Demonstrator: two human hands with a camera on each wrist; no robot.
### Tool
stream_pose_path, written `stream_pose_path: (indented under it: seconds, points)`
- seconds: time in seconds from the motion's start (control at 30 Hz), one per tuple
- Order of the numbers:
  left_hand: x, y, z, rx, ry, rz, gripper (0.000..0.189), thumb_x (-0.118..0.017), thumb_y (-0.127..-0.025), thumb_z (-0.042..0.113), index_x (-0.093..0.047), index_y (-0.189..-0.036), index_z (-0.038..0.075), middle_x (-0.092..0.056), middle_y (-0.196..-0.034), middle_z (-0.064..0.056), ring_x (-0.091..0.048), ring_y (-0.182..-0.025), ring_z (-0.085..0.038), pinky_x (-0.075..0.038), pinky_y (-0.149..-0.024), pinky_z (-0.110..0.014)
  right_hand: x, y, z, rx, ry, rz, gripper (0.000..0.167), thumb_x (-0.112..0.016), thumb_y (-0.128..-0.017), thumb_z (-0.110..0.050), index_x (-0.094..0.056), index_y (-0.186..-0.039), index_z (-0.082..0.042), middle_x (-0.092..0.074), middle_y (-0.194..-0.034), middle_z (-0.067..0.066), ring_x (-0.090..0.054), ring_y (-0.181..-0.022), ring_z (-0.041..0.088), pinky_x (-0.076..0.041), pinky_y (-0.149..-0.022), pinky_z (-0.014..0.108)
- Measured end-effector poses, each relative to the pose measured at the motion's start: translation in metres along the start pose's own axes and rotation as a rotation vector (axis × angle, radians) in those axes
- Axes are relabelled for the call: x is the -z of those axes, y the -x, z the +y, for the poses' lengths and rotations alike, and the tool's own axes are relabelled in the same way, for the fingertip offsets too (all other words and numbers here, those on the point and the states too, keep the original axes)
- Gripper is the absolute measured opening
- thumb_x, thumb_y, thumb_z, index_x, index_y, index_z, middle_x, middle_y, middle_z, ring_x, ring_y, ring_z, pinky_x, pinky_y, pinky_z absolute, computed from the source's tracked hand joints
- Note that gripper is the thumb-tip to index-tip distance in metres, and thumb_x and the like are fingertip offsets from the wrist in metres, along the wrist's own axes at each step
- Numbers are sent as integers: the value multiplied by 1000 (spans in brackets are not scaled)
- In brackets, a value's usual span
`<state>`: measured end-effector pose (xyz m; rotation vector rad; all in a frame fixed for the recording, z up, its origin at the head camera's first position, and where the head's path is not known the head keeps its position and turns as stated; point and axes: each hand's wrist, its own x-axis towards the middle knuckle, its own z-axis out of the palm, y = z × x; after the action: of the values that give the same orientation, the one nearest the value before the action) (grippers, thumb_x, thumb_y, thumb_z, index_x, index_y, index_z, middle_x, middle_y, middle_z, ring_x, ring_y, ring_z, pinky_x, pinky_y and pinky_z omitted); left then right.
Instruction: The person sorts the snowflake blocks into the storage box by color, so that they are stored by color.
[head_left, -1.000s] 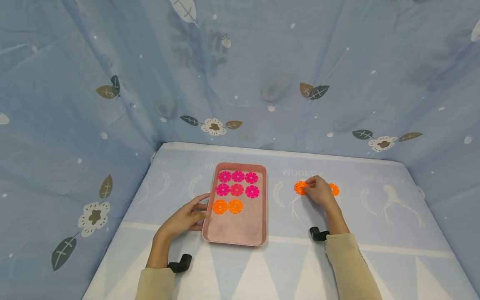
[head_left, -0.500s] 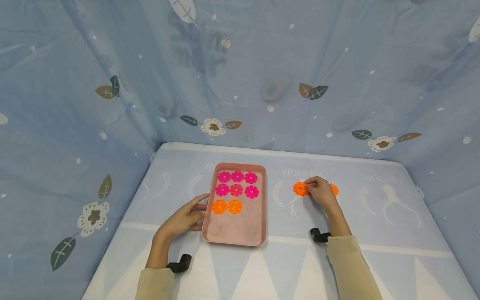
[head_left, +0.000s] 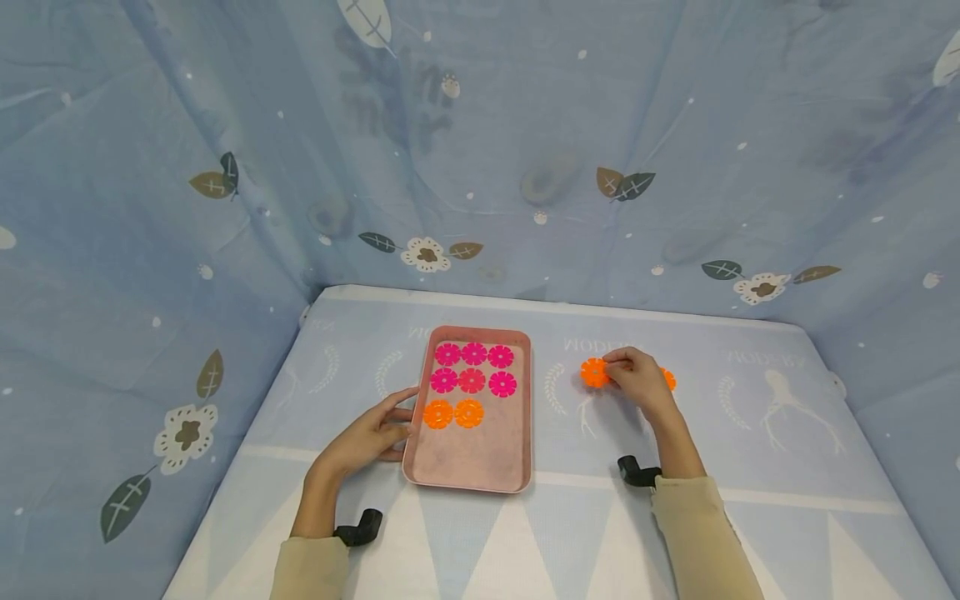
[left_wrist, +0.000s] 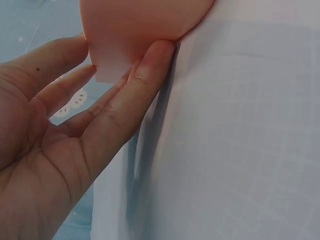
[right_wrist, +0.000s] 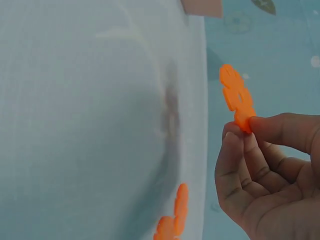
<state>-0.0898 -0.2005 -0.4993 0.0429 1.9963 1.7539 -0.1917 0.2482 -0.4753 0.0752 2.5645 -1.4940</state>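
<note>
A cloth-lined booth [head_left: 885,333], building unclear. Leaf-print curtains [head_left: 517,108] hang on 3 sides of the left hand [head_left: 365,436] and right hand [head_left: 639,382].

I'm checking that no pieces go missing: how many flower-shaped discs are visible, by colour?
Magenta discs: 5, all in the pink tray
Reddish-pink disc: 1, also in the tray
Orange discs: 4 (2 in the tray, 1 pinched in the right hand, 1 partly hidden behind that hand)
Total: 10 visible
</note>
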Motion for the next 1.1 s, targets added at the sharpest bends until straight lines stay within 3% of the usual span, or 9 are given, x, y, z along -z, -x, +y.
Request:
stream_pose_path:
  seconds: [0.2, 0.6, 1.1]
  points:
    - [1, 0, -2, -1, -6, 1, 61, -60, -101, 13, -35, -156, 25, -46, -143, -23, -62, -113, -36, -57, -85, -46, -5, 5, -14, 27, -71, -33, 23, -57, -99, -3, -61, -117, 9, -64, -103, 21, -65, -85, 27, -59, -77, 33]
    - [1, 1, -1, -4, 1, -1, 62, -59, -102, 11, -34, -157, 24, -45, -143, -23, -62, -113, -36, -57, -85, -46, -28, 11, -40, 57, -161, -94, 21, -57, -99, -4, -61, -116, 8, -62, -101, 19, -64, -93, 44, -58, -76, 32]
    - [1, 0, -1, 1, 4, 4, 61, -59, -101, 12, -36, -156, 27, -47, -142, -21, -63, -113, -35, -57, -85, -46, -73, 8, -69, 99, -201, -133, 17, -59, -98, -4, -64, -111, 5, -62, -96, 17, -64, -80, 32, -60, -75, 37]
